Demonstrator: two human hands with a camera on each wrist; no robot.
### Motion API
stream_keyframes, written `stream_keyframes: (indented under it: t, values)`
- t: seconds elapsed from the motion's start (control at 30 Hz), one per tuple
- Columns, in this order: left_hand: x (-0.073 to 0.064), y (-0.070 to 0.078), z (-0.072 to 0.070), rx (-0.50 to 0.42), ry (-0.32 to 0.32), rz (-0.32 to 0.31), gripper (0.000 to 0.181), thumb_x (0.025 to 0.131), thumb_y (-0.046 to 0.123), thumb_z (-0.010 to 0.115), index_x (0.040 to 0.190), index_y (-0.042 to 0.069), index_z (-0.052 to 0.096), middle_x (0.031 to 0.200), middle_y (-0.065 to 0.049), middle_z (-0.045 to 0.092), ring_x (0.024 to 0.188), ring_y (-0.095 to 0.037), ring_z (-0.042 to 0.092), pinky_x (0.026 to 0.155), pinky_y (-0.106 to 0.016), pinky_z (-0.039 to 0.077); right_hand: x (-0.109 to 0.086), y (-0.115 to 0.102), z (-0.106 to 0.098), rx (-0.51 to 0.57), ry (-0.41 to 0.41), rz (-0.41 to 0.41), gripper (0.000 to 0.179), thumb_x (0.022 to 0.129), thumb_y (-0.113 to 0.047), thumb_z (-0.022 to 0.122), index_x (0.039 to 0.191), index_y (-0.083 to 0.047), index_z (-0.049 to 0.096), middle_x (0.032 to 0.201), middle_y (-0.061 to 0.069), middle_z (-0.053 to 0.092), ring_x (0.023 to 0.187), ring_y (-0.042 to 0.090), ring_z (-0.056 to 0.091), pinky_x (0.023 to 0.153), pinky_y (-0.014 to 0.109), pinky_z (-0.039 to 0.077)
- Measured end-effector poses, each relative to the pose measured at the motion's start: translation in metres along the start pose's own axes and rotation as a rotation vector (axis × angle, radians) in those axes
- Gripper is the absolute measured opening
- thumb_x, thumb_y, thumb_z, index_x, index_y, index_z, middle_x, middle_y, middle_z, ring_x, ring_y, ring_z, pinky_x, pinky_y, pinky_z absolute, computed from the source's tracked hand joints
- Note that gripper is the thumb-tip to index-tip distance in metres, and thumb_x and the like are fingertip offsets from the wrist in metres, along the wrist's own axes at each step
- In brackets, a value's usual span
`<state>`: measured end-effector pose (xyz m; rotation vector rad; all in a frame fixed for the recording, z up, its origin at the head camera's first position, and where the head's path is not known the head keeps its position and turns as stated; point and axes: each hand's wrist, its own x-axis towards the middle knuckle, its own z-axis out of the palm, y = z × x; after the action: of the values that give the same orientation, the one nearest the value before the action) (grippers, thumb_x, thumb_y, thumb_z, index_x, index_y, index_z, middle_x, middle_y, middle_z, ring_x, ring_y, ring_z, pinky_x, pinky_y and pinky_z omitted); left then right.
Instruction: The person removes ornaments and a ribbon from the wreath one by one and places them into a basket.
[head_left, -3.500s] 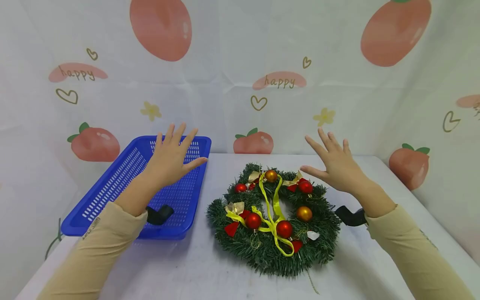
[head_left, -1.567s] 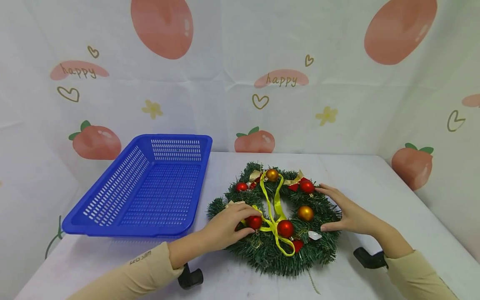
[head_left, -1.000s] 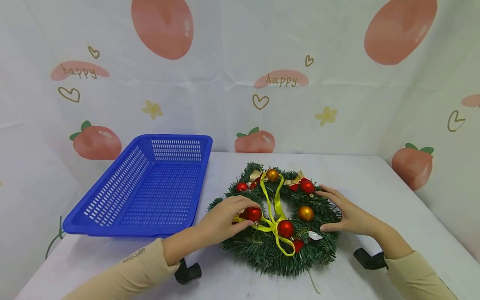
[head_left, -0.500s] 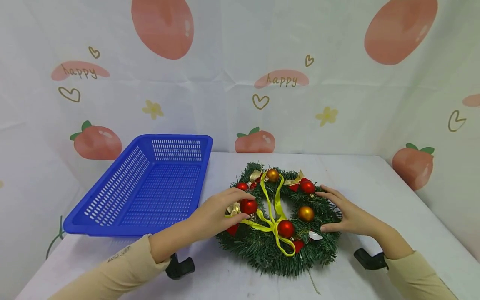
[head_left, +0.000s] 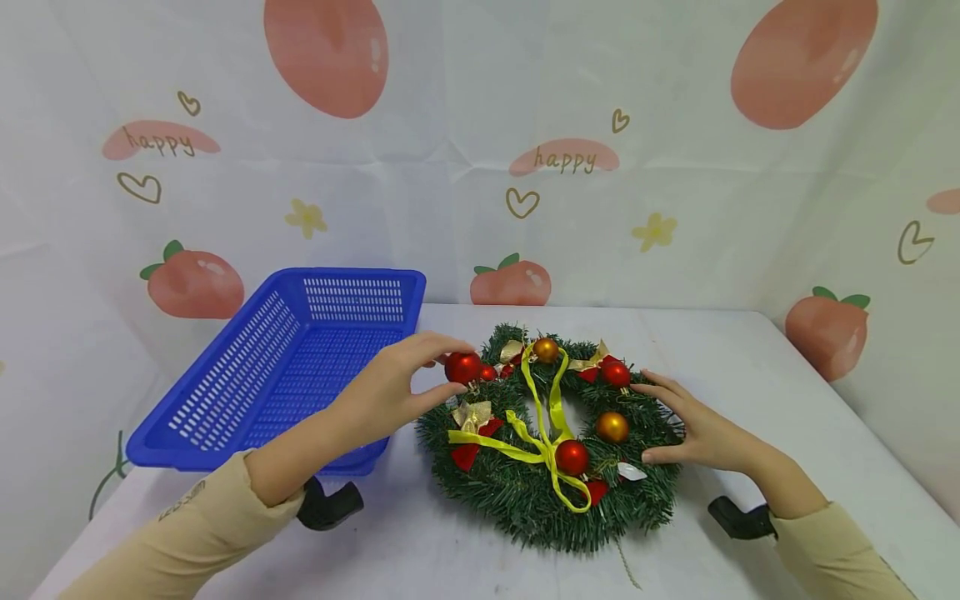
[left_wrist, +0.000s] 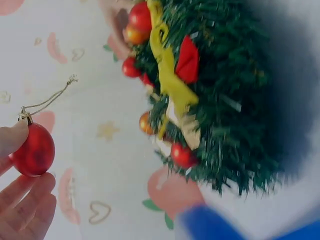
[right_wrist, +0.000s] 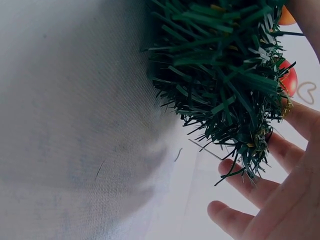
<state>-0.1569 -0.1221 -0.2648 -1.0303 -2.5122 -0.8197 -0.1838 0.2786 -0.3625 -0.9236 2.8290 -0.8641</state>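
Between the thumb and fingers of my left hand (head_left: pixel 382 387), a shiny red Christmas bauble (head_left: pixel 463 367) is pinched, in the air above the wreath's left side. The left wrist view shows the bauble (left_wrist: pixel 34 150) with its gold cap and a loop of thin cord hanging free. The green Christmas wreath (head_left: pixel 517 517) lies on the white table. On it are red and gold baubles, red and gold bows and a yellow ribbon (head_left: pixel 555 408). My right hand (head_left: pixel 705 429) touches the wreath's right edge, its fingers spread and nearly straight.
A blue perforated plastic basket (head_left: pixel 270 450) stands on the table left of the wreath. A white cloth printed with fruit and hearts hangs behind the table (head_left: pixel 450 542). A small cord end (head_left: pixel 628 567) sticks out from the wreath's front.
The left hand came to the wreath, took hold of the red bauble and has lifted it up and left. One yellow ribbon end now lies stretched leftward. The right hand came down to the wreath's edge.
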Motion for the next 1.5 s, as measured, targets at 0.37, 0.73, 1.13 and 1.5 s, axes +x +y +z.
stream_keyframes:
  t: [0.37, 0.73, 1.13, 1.5]
  values:
    - [0.003, -0.028, -0.027, -0.017, 0.057, -0.18, 0.041, 0.08, 0.01, 0.073, 0.119, 0.008, 0.061, 0.114, -0.011, 0.065, 0.097, -0.025, 0.067, 0.083, -0.038, 0.056, 0.0, 0.001, 0.001, 0.008, 0.007, 0.0, 0.082, 0.073, -0.029, 0.079, 0.139, -0.005, 0.037, 0.147, 0.029, 0.02, 0.128, 0.051, 0.028, 0.088, 0.072, 0.035]
    - [-0.003, -0.063, -0.049, -0.047, 0.056, -0.357, 0.041, 0.084, 0.012, 0.069, 0.123, 0.006, 0.058, 0.122, -0.018, 0.061, 0.103, -0.036, 0.065, 0.085, -0.045, 0.054, 0.0, 0.003, 0.002, 0.0, 0.012, 0.016, 0.081, 0.074, -0.031, 0.078, 0.139, -0.004, 0.037, 0.147, 0.029, 0.02, 0.129, 0.052, 0.027, 0.089, 0.073, 0.033]
    - [-0.007, -0.085, -0.062, -0.023, 0.003, -0.427, 0.044, 0.088, 0.02, 0.065, 0.127, 0.006, 0.055, 0.126, -0.022, 0.057, 0.105, -0.042, 0.062, 0.086, -0.049, 0.052, 0.0, 0.004, 0.003, -0.004, 0.012, 0.006, 0.081, 0.074, -0.03, 0.078, 0.138, -0.003, 0.037, 0.146, 0.03, 0.02, 0.128, 0.053, 0.028, 0.088, 0.073, 0.034]
    - [-0.007, -0.119, -0.063, -0.025, -0.096, -0.456, 0.042, 0.087, 0.012, 0.065, 0.125, 0.0, 0.054, 0.123, -0.026, 0.058, 0.106, -0.043, 0.061, 0.087, -0.049, 0.052, 0.0, 0.003, 0.003, 0.001, 0.005, 0.005, 0.081, 0.073, -0.028, 0.078, 0.138, -0.003, 0.037, 0.147, 0.03, 0.019, 0.128, 0.053, 0.027, 0.088, 0.074, 0.034]
